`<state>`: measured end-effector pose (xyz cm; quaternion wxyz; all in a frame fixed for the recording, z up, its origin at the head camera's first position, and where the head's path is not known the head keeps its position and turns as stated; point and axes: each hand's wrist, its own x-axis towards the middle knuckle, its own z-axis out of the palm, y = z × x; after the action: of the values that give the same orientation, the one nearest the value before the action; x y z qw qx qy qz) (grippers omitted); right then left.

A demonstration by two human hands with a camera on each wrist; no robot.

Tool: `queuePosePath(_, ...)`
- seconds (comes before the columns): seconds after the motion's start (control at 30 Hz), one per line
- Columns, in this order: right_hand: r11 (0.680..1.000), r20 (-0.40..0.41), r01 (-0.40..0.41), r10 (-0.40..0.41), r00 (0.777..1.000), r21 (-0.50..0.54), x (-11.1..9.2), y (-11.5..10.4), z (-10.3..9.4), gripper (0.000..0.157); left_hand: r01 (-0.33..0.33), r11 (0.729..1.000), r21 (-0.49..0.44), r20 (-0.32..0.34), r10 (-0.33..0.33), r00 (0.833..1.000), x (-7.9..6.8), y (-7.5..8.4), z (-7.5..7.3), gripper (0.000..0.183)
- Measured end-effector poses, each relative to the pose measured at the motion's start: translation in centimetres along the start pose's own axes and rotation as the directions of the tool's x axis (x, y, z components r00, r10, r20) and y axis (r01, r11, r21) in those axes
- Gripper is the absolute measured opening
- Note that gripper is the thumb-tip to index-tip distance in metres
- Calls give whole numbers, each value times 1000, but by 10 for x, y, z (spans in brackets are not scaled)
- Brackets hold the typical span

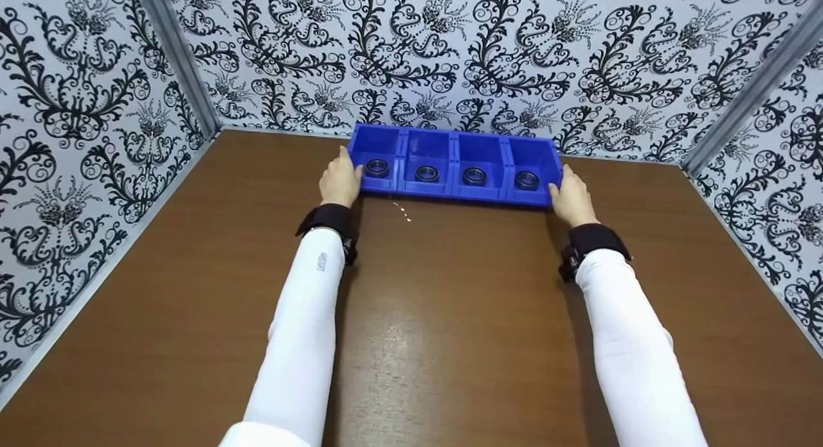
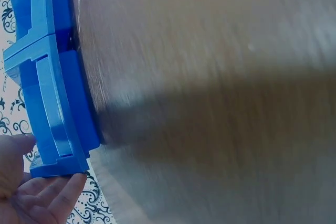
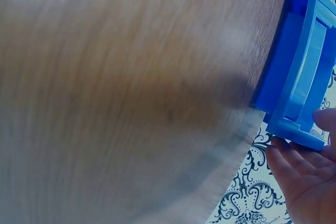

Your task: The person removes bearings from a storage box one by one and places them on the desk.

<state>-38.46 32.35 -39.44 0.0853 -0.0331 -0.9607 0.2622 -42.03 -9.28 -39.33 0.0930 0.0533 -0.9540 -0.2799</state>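
A row of joined blue plastic bins (image 1: 421, 188) lies at the far side of the table, along the back wall. Each compartment holds one dark ring-shaped bearing, such as the leftmost bearing (image 1: 377, 173) and the rightmost bearing (image 1: 526, 185). My left hand (image 1: 339, 180) grips the left end wall, thumb over the rim and fingers on the outer side; the left wrist view shows this bin end (image 2: 52, 103) close up. At the opposite end my right hand (image 1: 573, 199) holds the right end wall in the same way, its fingers (image 3: 296, 163) against the outside.
The brown wooden table (image 1: 450, 318) stretches in front of the bins. Patterned black-and-white panels (image 1: 450, 54) with grey metal corner posts (image 1: 183, 61) close off the back and both sides. A small bright mark (image 1: 403, 211) shows on the tabletop before the bins.
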Motion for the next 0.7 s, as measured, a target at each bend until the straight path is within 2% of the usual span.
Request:
queuePosePath(0.33, 999, -72, -25, 27, 997, 26, 2, 3, 5, 53, 35, 999, -35, -62, -37, 997, 4, 1, 3, 49)
queuePosePath(0.5, 997, -86, -59, 63, 994, 42, 3, 4, 7, 52, 54, 997, -51, -82, -58, 995, 6, 1, 5, 41)
queuePosePath(0.7, 998, -87, -52, 56, 995, 43, 3, 4, 8, 52, 73, 996, -56, -117, -79, 990, 7, -1, 6, 39)
